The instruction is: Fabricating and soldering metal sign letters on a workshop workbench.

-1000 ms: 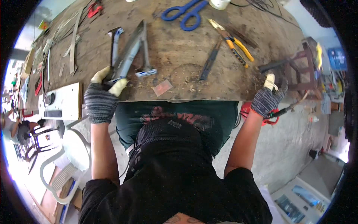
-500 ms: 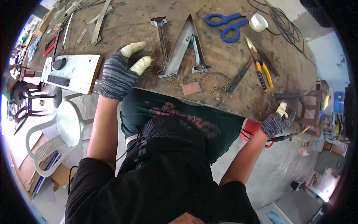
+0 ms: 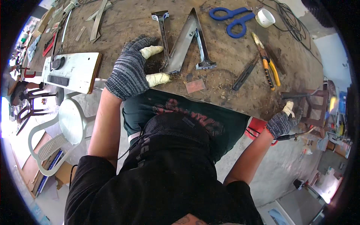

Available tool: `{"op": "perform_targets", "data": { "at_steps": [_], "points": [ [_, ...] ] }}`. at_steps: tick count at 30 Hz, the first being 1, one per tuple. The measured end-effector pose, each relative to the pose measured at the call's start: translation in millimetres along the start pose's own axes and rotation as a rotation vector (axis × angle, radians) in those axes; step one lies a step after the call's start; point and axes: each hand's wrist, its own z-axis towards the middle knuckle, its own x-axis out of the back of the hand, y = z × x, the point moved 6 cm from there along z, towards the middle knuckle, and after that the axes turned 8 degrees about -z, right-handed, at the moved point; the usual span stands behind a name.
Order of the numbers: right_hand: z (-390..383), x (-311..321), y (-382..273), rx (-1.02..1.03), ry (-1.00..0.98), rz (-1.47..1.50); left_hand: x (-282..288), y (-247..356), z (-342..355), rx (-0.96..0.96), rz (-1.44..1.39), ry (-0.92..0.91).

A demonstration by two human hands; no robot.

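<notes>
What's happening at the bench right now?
A person in knit gloves stands at a worn workbench. The left hand rests on the bench against the lower end of an angled metal piece. The right hand is off the bench edge, low to the side, gripping a thin tool. Blue scissors and yellow-handled pliers lie untouched.

A metalworking workshop: a scarred, rust-stained workbench fills the upper half of the frame, strewn with bent steel strips, blue-handled shears, yellow-handled pliers and a cable coil at upper right; bare concrete floor lower right, with clamps and scrap along the left edge
</notes>
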Motion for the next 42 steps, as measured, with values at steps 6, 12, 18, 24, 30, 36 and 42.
{"op": "perform_targets", "data": {
  "at_steps": [6, 12, 18, 24, 30, 36, 42],
  "points": [
    [13, 0, 18, 0.021, 0.003, -0.161, -3, -6, 1, 0.046, -0.088, -0.019],
    [12, 0, 17, 0.084, 0.014, -0.212, -2, -2, -4, -0.053, -0.159, 0.049],
    [15, -1, 19, 0.210, 0.026, -0.203, 0, 4, -7, -0.077, -0.227, 0.107],
    [17, 3, 32, 0.127, 0.032, -0.059, -1, 7, -7, -0.132, -0.238, 0.110],
    [-10, 2, -18, 0.265, 0.076, -0.045, 1, 11, -4, -0.242, -0.277, 0.131],
    [-12, 2, -19, 0.289, 0.128, -0.240, 0, 10, -1, -0.242, -0.297, 0.121],
    [-1, 1, 3, 0.575, 0.188, -0.589, 4, -2, -12, -0.056, -0.229, 0.133]
  ]
}}
